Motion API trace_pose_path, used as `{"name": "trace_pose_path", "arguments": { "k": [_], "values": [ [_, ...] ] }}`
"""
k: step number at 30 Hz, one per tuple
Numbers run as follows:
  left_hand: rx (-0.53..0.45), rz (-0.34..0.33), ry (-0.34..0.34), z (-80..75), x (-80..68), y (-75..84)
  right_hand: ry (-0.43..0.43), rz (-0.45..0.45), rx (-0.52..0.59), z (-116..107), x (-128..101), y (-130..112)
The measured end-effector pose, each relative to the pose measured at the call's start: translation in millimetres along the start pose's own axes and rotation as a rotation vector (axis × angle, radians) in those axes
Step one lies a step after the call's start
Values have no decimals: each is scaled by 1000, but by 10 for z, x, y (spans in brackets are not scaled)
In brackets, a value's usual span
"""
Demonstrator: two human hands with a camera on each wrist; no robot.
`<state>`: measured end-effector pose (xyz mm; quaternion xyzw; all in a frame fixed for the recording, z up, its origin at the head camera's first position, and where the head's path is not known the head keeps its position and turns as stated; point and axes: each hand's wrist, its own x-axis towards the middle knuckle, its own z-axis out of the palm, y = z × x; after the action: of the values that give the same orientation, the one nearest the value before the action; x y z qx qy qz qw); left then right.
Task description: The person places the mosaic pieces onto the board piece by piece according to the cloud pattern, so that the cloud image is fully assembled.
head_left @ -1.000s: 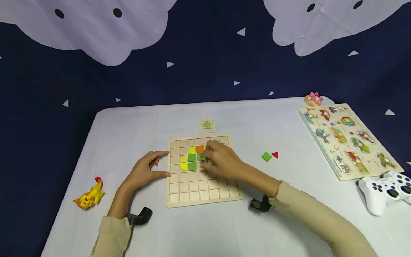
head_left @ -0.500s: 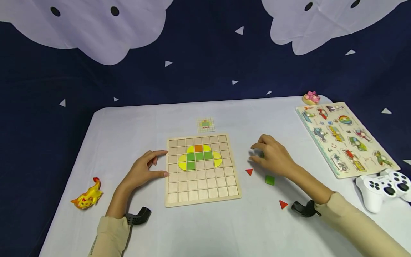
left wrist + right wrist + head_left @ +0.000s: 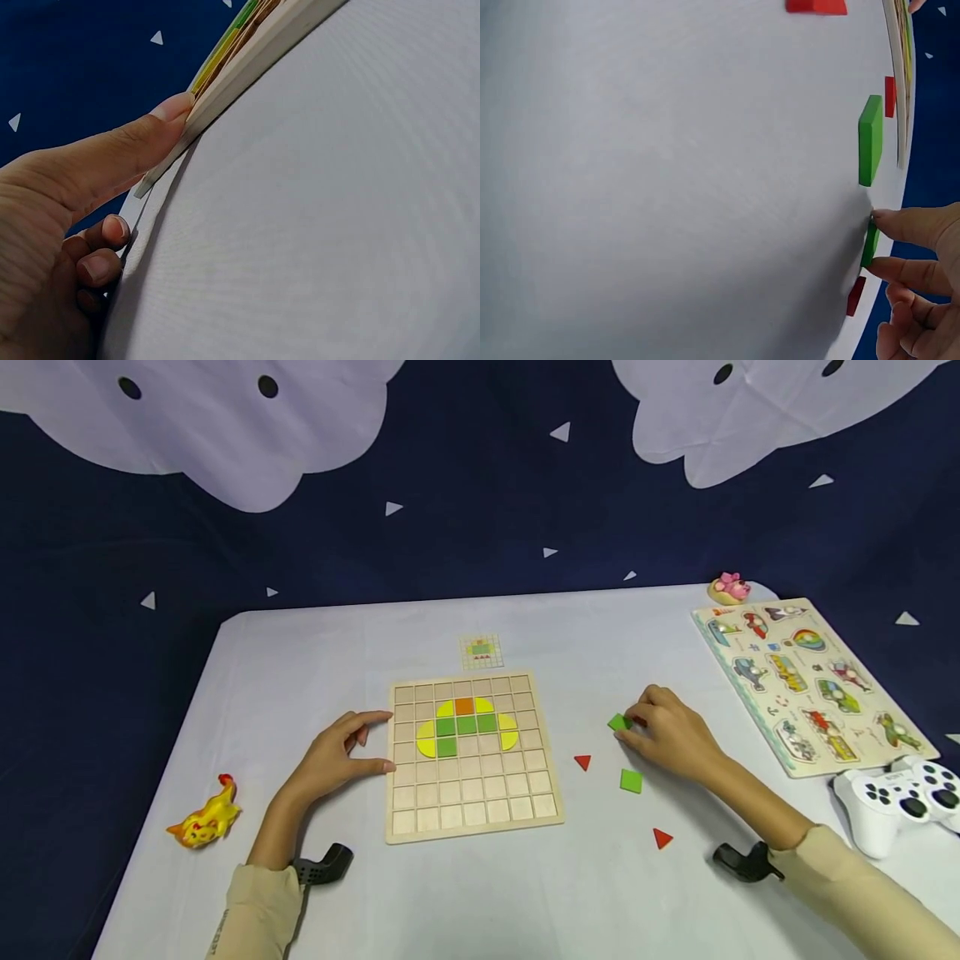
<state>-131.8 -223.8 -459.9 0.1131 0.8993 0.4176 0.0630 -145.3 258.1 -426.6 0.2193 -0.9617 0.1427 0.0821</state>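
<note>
Right hand [image 3: 675, 735] apparently pinches green square [image 3: 618, 722].

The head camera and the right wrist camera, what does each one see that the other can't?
Only the head view shows the left hand on the grid board's edge, the yellow toy, the picture puzzle and the white controller. Only the right wrist view shows the green square's thin edge between fingertips. Both show the right hand pinching that square and the loose green square.

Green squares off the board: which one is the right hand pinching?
The farther green square, pinched by the right hand. The other green square lies untouched nearer the person, between two red triangles.
</note>
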Motion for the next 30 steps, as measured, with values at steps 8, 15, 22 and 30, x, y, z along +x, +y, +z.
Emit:
{"name": "trace_pose_path", "arguments": {
  "k": [8, 15, 22, 30],
  "values": [
    [5, 4, 3, -2, -1, -12, -18, 23, 53, 38, 66, -14],
    [-5, 5, 3, -7, -4, -18, -58, -22, 109, 65, 234, -254],
    [-7, -1, 0, -1, -1, -12, -57, -191, 150, 205, 444, -611],
    [-1, 0, -1, 2, -4, -12, -63, -345, 179, 379, 634, -1010]
  ]
}}
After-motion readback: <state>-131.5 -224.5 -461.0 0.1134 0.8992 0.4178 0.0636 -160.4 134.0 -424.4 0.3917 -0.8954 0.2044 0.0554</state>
